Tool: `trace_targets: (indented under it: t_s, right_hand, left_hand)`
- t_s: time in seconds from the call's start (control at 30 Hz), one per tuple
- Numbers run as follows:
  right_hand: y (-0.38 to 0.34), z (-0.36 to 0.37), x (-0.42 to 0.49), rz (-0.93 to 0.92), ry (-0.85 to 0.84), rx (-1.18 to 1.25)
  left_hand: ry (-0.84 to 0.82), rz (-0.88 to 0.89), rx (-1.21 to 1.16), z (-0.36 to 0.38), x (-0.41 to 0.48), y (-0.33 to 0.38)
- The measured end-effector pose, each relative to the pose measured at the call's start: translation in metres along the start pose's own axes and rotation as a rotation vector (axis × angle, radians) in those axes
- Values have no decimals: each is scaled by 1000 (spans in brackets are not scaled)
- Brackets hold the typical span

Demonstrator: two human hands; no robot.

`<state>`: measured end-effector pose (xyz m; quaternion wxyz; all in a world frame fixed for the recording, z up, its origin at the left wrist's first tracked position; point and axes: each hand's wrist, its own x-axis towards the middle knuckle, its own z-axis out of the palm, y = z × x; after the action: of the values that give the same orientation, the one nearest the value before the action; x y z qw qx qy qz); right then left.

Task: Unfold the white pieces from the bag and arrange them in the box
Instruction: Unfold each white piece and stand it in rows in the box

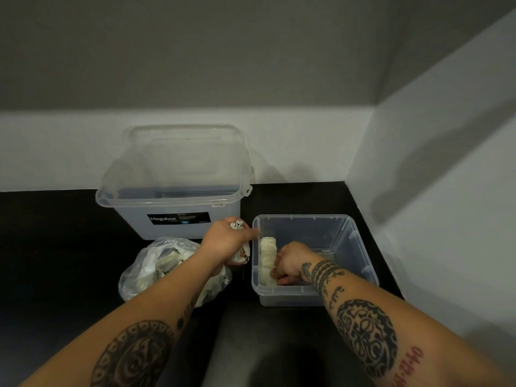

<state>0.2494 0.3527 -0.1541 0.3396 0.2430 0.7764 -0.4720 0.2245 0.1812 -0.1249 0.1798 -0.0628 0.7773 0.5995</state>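
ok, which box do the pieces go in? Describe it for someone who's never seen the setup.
On the black tabletop, two clear containers stand near the wall corner. The target is the low box on the right, with the right hand inside it. Unlike the tall labelled tub to its left, it is shallow and has white pieces lined along its left wall.

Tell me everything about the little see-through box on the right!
The small box is clear plastic, with no lid and a thick rim. It sits upright on the black table by the wall corner, right of the big tub. White pieces stand in a row along its left wall. The right hand reaches inside, holding them.
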Motion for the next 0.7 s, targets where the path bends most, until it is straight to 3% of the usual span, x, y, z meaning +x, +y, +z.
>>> trace_targets:
  t_s: [0.2, 0.33, 0.5, 0.57, 0.7]
  right_hand:
    - [-5, -16, -16, -30, 13, -133]
    - [-16, -34, -41, -127, 94, -130]
    - [-26, -50, -63, -371, 157, 171]
    - [-27, -50, -71, -459, 131, 301]
    - [-22, -46, -76, -455, 5, 343]
  left_hand:
    - [12, -85, -509, 0, -9, 21]
    - [-89, -131, -591, 7, -11, 27]
    - [-169, -167, -580, 16, -14, 29]
    - [-184, -144, -559, 20, -15, 29]
    - [-189, -89, -556, 25, -13, 30]
